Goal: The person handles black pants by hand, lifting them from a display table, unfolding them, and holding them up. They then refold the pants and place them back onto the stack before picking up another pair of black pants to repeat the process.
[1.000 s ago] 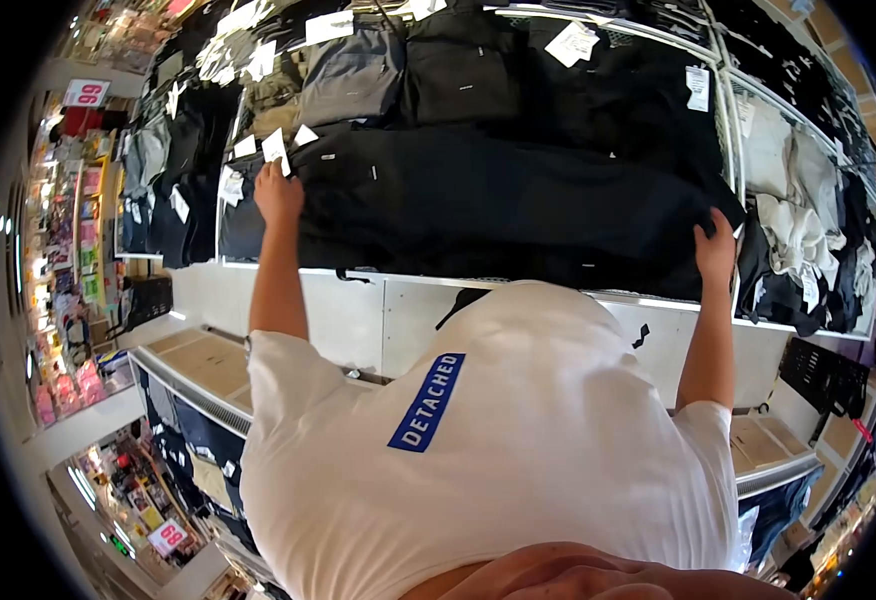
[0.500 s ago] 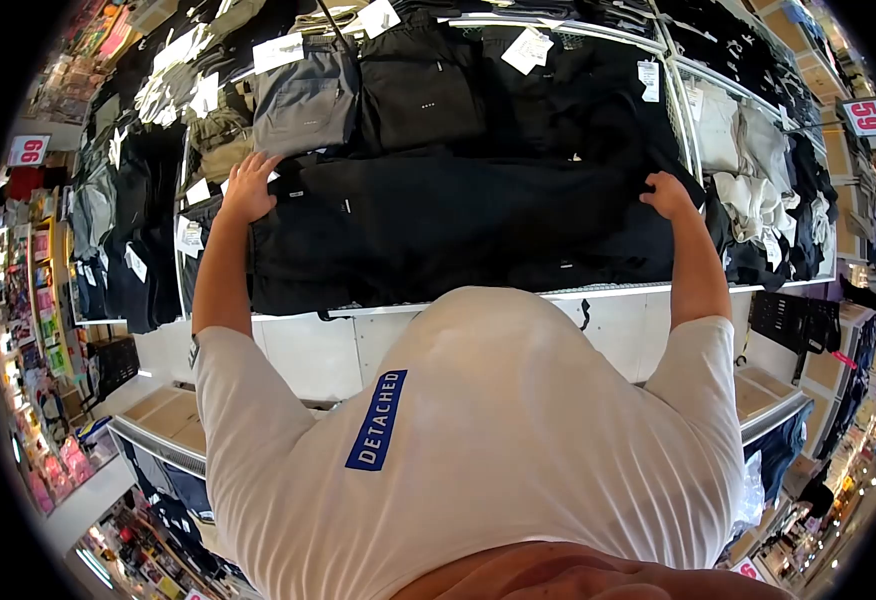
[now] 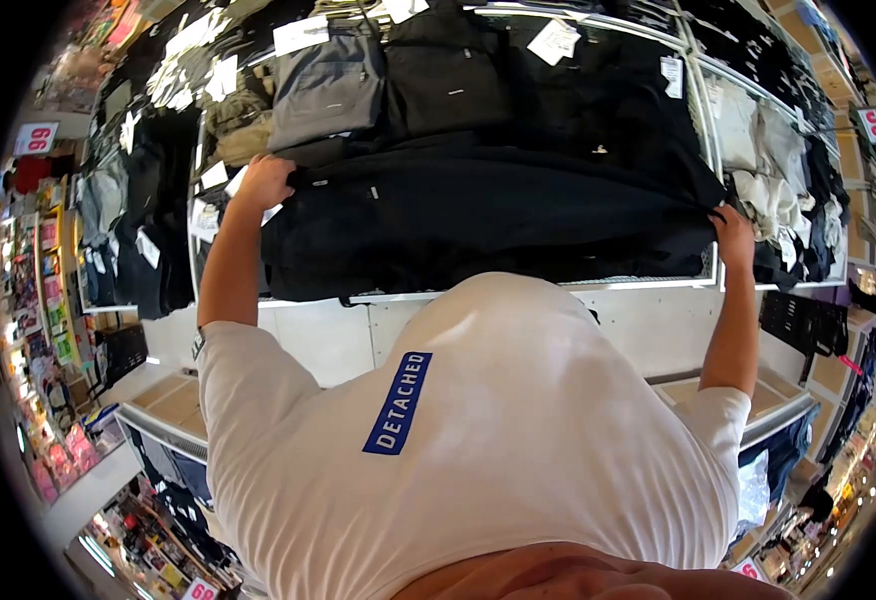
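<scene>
A pair of black trousers point(image 3: 498, 200) lies stretched sideways across the front of the display table. At its left end, my left hand point(image 3: 266, 182) has its fingers closed on the upper corner of the cloth, near two small light tags. My right hand point(image 3: 734, 236) pinches the narrow right end by the table's white divider. Between my hands the cloth is drawn fairly taut, with long folds running toward the right. More black cloth lies under and in front of it, and I cannot make out where one piece ends.
Behind the trousers lie folded grey trousers point(image 3: 326, 88) and dark folded trousers point(image 3: 446, 80) with paper tags. Beige and white garments point(image 3: 758, 190) fill the compartment to the right. The table's white front edge point(image 3: 398, 297) runs close to my belly. A black basket point(image 3: 803, 322) is at right.
My right hand has moved outward to the right and somewhat down, carrying the trousers' end to the divider. The cloth is straighter now. My left hand stays at the left end, its fingers more curled.
</scene>
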Tool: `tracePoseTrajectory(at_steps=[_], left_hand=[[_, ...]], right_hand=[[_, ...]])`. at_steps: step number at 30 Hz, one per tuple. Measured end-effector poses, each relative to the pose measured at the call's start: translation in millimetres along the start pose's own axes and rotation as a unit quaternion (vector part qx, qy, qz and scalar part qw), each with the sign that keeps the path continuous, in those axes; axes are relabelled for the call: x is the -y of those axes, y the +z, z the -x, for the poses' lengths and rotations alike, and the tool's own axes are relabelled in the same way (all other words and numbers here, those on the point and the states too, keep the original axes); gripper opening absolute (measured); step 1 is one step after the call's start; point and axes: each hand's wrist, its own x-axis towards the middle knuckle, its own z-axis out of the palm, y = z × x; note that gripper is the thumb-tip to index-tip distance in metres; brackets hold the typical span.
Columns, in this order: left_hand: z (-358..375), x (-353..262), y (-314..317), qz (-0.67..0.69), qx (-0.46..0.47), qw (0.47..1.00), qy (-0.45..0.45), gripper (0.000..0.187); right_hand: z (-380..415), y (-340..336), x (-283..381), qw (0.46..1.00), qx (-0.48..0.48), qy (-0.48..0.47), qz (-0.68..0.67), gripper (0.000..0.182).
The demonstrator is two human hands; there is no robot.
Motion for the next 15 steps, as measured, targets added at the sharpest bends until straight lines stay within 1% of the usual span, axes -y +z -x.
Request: tracePoseTrajectory(at_steps=[1, 2, 4, 6, 7, 8, 11, 13, 14, 15], left_hand=[[5.1, -3.1, -1.6, -0.02, 0.005, 1.0, -0.006, 0.043], [10.7, -3.9, 3.3, -0.035, -0.013, 0.999, -0.007, 0.043], [22.5, -14.4, -0.3, -0.085, -0.063, 0.994, -0.007, 0.043], [28.5, -21.8, 7.3, -0.105, -0.078, 0.991, -0.033, 0.041], [33.2, -26.9, 5.7, -0.1, -0.09, 0.99, -0.041, 0.04], [35.6, -25.1, 14.8, -0.093, -0.128, 0.987, -0.038, 0.036], [47.2, -36.2, 11.0, -0.089, -0.148, 0.983, -0.06, 0.032], [61.6, -44.9, 8.4, -0.069, -0.218, 0.971, -0.069, 0.028], [70.2, -50.3, 9.7, -0.07, -0.216, 0.971, -0.074, 0.028], [80.7, -56.9, 11.4, -0.068, -0.235, 0.966, -0.085, 0.027]], right_hand=[[2.9, -0.1, -4.1, 1.0, -0.017, 0.002, -0.004, 0.016], [4.4, -0.5, -2.1, 0.999, -0.034, 0.002, -0.01, 0.016], [6.2, -14.4, 17.6, 0.999, -0.027, 0.029, -0.002, 0.015], [9.6, -13.7, 18.0, 0.999, -0.04, 0.024, -0.006, 0.016], [11.4, -12.5, 18.0, 0.999, -0.042, 0.016, -0.006, 0.016], [13.0, -11.5, 18.4, 0.999, -0.037, 0.022, -0.01, 0.016], [17.4, -9.2, 16.8, 0.999, -0.037, 0.024, -0.006, 0.015], [21.9, -7.5, 14.3, 0.998, -0.048, 0.026, 0.003, 0.016], [24.4, -6.0, 13.9, 0.999, -0.048, 0.022, 0.002, 0.016], [27.1, -4.6, 14.1, 0.998, -0.052, 0.028, -0.002, 0.016]])
